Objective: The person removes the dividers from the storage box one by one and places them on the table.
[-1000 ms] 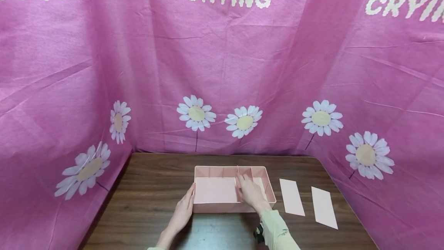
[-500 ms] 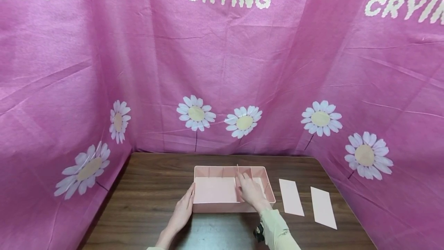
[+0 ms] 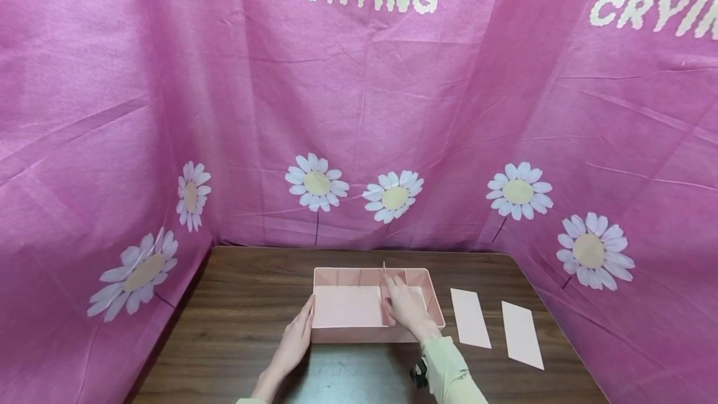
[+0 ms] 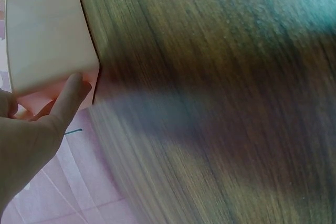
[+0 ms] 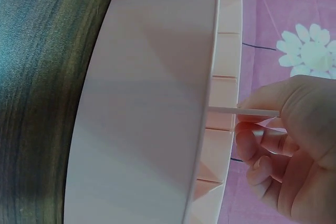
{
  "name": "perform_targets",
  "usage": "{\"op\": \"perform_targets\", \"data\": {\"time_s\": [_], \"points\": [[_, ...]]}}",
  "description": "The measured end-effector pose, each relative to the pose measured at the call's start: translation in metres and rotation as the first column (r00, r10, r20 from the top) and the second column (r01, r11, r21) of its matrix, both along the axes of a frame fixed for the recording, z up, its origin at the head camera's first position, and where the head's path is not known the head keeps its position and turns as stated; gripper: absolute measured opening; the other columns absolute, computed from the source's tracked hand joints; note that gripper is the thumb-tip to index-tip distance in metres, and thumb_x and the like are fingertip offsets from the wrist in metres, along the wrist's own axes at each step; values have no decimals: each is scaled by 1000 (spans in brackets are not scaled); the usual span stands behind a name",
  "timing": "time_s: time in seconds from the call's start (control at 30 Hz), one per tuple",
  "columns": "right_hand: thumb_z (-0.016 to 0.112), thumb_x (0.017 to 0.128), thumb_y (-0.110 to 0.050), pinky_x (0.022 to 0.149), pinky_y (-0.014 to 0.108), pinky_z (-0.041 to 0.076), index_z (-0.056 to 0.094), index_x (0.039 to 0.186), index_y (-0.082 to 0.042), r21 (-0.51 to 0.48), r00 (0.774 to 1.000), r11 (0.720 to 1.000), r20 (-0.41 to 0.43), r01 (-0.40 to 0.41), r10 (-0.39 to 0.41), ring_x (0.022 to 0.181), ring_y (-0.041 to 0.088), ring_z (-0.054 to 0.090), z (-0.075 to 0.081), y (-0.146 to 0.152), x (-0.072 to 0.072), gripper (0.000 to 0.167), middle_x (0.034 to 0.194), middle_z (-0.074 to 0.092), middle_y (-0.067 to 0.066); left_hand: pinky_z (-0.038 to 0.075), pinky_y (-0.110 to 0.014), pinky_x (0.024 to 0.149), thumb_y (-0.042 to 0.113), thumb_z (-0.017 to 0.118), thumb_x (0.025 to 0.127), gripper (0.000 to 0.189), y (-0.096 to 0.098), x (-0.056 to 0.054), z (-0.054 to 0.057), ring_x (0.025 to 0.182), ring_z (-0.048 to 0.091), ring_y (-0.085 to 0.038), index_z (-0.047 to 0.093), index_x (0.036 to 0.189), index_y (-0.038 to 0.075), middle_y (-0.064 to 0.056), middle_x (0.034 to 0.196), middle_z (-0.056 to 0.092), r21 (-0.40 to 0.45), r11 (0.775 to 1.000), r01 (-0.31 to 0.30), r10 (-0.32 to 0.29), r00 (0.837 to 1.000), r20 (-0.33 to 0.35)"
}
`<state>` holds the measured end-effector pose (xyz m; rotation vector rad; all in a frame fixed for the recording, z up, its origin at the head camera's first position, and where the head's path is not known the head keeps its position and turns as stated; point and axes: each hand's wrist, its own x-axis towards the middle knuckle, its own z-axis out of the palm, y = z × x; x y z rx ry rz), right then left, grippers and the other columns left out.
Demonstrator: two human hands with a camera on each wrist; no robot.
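- Right hand: thumb and fingers pinch pink divider panel, upright inside pink organizer box, partly above rim.
- Panel's long axis front-to-back, across box's length; right hand nearer.
- Left hand: fingers straight against box's left end.

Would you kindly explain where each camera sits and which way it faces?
Head: on the head, facing forward and down over the table at the pink box; left hand, right hand and sleeves show.
Left wrist: on that wrist, facing the box's left corner; the left hand shows.
Right wrist: on that wrist, facing the box's front wall and divider; the right hand shows.
Both wrist views share box and table.
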<state>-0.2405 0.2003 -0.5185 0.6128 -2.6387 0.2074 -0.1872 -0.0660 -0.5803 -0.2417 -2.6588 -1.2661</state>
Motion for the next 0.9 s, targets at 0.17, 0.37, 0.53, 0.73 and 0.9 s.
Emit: {"op": "perform_targets", "data": {"time_s": [0.17,0.37,0.53,0.73,0.9], "points": [[79,73,-1,62,37,59,60,122,6,-47,999,998,19,-31,32,80,28,67,1,0,-1,53,96,65,17,45,-56,107,6,42,105,44,0,0,-1,131,53,-41,42,148,-2,-24,147,51,0,1000,3,-3,1000,2],[78,71,3,70,40,61,60,121,9,-78,998,996,14,-52,54,84,31,68,2,0,-2,54,97,65,20,45,-56,107,7,42,105,43,0,-1,-2,131,54,-41,42,147,-3,-24,147,50,-7,1000,7,-7,1000,-4],[78,71,1,67,38,61,60,121,7,-60,999,998,17,-36,37,82,30,69,6,-1,-2,53,98,66,18,47,-56,105,7,43,105,43,-1,-1,-2,130,55,-41,42,147,-1,-24,146,52,-13,1000,5,-6,1000,-17],[79,74,-5,55,36,57,62,123,1,-18,1000,1000,20,18,-18,76,27,69,9,0,-1,53,96,66,13,46,-56,107,9,41,106,44,-1,-1,-2,132,53,-41,40,149,0,-23,148,49,-7,1000,12,-12,1000,20],[79,74,-5,58,38,58,62,125,0,-34,999,999,32,25,-24,80,27,70,11,0,-1,54,101,69,15,45,-56,107,9,41,106,44,-1,-1,-2,131,53,-41,41,148,-1,-23,148,50,-7,1000,11,-11,1000,4]]}}
